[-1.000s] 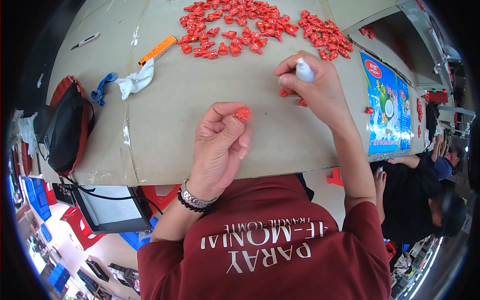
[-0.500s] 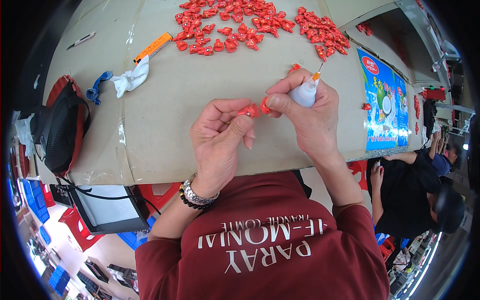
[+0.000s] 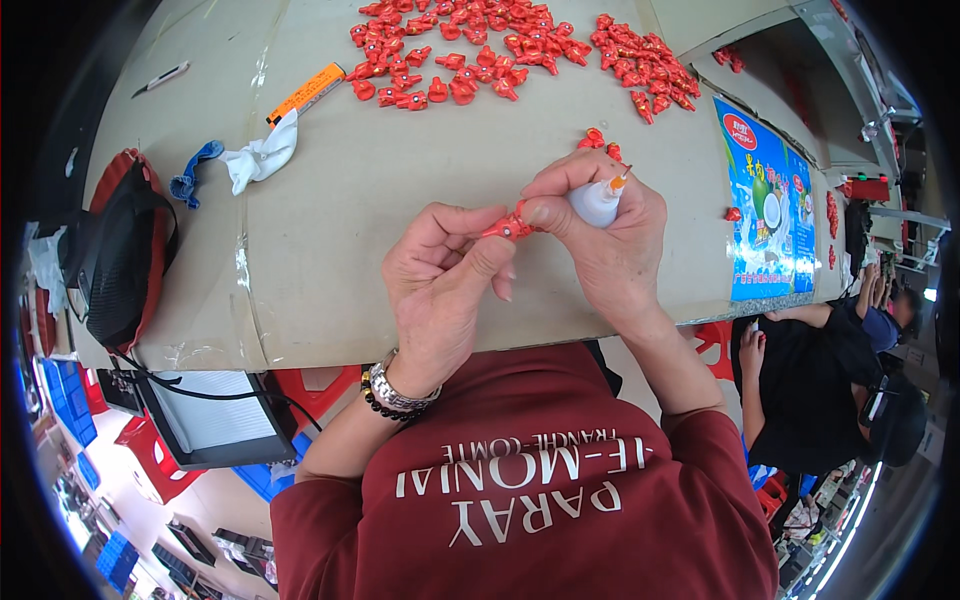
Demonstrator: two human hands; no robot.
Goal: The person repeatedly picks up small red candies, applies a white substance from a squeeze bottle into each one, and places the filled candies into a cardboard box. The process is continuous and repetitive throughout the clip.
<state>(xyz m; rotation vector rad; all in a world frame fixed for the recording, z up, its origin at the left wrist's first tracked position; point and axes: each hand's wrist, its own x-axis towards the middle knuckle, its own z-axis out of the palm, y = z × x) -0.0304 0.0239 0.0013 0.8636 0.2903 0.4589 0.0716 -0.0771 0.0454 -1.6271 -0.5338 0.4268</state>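
Observation:
My left hand [image 3: 437, 275] pinches a small red plastic figure piece [image 3: 507, 228] between thumb and fingertips. Pressed against its right end, a second small red piece sits at the fingertips of my right hand [image 3: 615, 255]; the two now touch, and the fingers partly cover the joint. The same right hand also keeps a white needle-tip squeeze bottle [image 3: 597, 203] between thumb and palm, its orange-collared needle pointing up and away. Just beyond that hand a few loose red pieces [image 3: 594, 138] lie on the table [image 3: 370, 290].
Many red pieces [image 3: 470, 60] spread along the far side, with another heap [image 3: 640, 65] to their right. At left are an orange box [image 3: 305, 95], a white cloth [image 3: 258, 160], a knife [image 3: 160, 80] and a black-and-red bag [image 3: 130, 255]. A blue printed sheet [image 3: 765, 210] lies right; a co-worker [image 3: 815, 400] sits beyond.
My right hand has moved left and slightly down, bringing its red piece from a small gap into contact with the left hand's piece. The bottle moved along with it, uncovering more loose red pieces.

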